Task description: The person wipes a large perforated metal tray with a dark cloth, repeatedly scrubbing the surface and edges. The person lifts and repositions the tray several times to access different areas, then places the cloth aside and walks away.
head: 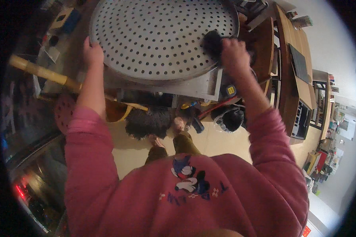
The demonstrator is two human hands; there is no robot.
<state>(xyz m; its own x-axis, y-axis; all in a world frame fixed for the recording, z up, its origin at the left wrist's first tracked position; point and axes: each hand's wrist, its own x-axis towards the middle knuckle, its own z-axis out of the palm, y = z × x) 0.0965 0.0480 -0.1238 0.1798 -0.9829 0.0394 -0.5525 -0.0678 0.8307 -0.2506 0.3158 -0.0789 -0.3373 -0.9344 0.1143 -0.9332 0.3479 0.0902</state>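
A large round metal steamer plate (166, 38), pierced by many holes, fills the top middle of the head view; its far edge is cut off. It lies above a metal-topped surface (192, 89). At the plate's left rim is my left hand (94, 54), its fingers curled over the edge. My right hand (235, 54) is closed around a bunched dark cloth (211, 44), which rests against the right part of the plate near the rim. The cloth hides some holes and a stretch of rim there.
A bamboo pole (38, 70) slants in from the left. Below the surface are a dark shaggy mat or brush head (148, 123) and a bagged black bin (230, 120), near my feet (157, 141). Wooden tables (258, 50) stand at right, one with an open cardboard box (304, 97).
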